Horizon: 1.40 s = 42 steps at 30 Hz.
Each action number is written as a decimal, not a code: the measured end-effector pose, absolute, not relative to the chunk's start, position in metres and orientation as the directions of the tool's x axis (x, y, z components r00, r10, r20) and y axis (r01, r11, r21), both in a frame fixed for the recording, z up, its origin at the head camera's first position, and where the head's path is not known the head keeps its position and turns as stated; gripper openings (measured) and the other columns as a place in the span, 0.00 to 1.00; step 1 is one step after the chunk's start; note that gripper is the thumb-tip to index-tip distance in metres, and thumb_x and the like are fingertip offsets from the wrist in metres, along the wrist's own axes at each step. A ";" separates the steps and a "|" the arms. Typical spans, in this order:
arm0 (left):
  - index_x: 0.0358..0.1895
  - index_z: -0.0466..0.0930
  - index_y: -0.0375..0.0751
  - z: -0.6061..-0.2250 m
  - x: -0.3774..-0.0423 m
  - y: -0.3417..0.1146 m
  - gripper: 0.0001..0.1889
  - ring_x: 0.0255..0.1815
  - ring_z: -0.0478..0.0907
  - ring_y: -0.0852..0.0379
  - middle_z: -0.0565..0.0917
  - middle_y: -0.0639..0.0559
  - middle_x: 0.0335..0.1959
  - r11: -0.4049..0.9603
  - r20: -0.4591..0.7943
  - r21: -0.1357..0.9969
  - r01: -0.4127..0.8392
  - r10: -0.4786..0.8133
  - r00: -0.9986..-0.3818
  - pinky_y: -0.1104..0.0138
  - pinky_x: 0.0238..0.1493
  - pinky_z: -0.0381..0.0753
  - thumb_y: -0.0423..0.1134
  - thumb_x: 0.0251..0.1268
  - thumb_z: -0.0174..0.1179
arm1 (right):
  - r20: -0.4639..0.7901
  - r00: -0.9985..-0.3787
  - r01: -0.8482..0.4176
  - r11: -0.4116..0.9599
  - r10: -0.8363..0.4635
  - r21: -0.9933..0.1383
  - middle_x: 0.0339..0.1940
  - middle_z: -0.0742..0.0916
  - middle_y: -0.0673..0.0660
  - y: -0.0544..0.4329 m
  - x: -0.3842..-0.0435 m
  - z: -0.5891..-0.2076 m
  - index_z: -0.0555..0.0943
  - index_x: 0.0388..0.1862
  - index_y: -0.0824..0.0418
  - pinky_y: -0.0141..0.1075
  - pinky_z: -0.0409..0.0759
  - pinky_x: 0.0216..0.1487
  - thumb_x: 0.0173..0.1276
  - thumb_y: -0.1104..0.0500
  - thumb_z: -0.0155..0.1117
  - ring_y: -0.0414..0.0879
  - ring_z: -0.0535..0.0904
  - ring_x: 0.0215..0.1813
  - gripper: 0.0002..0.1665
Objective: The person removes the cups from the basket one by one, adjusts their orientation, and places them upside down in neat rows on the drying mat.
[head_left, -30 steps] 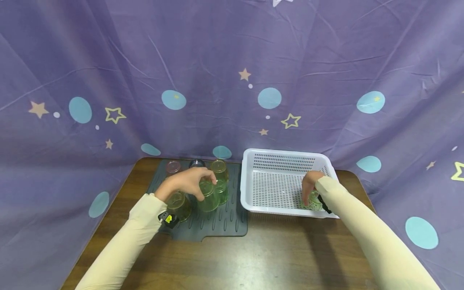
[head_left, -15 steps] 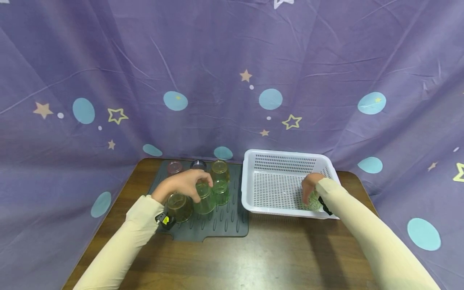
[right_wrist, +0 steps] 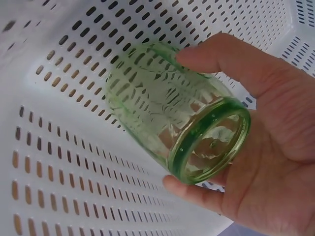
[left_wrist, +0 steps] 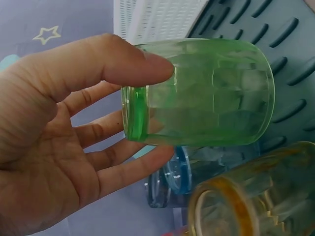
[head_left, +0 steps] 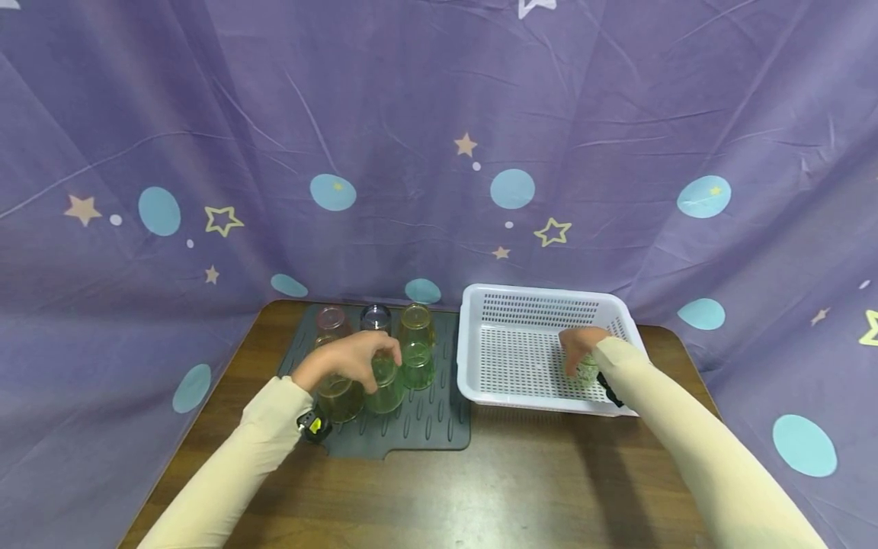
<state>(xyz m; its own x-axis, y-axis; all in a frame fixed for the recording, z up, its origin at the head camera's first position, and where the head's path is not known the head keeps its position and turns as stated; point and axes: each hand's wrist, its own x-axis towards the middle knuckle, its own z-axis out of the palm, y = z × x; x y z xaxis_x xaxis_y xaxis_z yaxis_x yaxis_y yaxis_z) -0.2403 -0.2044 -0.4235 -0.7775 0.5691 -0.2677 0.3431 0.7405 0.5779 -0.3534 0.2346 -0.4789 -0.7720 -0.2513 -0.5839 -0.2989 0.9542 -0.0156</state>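
Note:
My left hand (head_left: 347, 357) grips a green drinking glass (head_left: 386, 396) near its upturned base, over the dark ridged mat (head_left: 428, 427). In the left wrist view, the thumb (left_wrist: 152, 68) lies along this glass while some fingertips are hidden behind it. My right hand (head_left: 581, 345) reaches into the white plastic basket (head_left: 466, 343) and holds another green glass (right_wrist: 162, 103) by its thick base end. Its thumb presses one side, with the other fingers partly hidden behind the glass. The glass lies close over the slotted basket floor.
Upside-down glasses stand around my left hand: a pink one (head_left: 332, 319), a dark blue one (head_left: 376, 316), a yellow one (head_left: 415, 324), a green one (head_left: 418, 366) and an amber one (head_left: 339, 400). The wooden table (head_left: 466, 488) meets a purple curtain (head_left: 411, 114) behind.
My left hand and its green glass have shifted left and toward me, beside the amber glass. My right hand has moved slightly left and up inside the basket with its glass.

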 end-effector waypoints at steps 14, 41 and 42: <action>0.42 0.82 0.45 -0.441 -0.237 -0.198 0.30 0.51 0.77 0.53 0.80 0.51 0.47 0.768 -0.262 0.531 0.357 0.550 -0.793 0.55 0.56 0.81 0.18 0.26 0.72 | -0.566 -0.800 -0.314 0.943 -0.199 0.112 0.34 0.83 0.50 0.225 -0.350 -0.484 0.81 0.34 0.57 0.42 0.87 0.46 0.38 0.60 0.85 0.46 0.78 0.39 0.24; 0.40 0.82 0.45 -0.464 -0.233 -0.198 0.31 0.52 0.78 0.52 0.81 0.51 0.46 0.777 -0.271 0.531 0.339 0.534 -0.801 0.51 0.60 0.81 0.15 0.24 0.73 | -0.501 -0.835 -0.393 0.883 -0.226 0.256 0.32 0.84 0.53 0.214 -0.352 -0.495 0.80 0.36 0.59 0.42 0.85 0.37 0.35 0.57 0.87 0.46 0.79 0.35 0.29; 0.40 0.82 0.45 -0.465 -0.234 -0.198 0.31 0.52 0.78 0.52 0.81 0.51 0.46 0.775 -0.268 0.531 0.341 0.536 -0.800 0.51 0.60 0.81 0.15 0.23 0.72 | -0.502 -0.835 -0.402 0.872 -0.224 0.279 0.31 0.84 0.53 0.213 -0.353 -0.497 0.80 0.33 0.58 0.42 0.84 0.35 0.34 0.56 0.88 0.45 0.78 0.34 0.28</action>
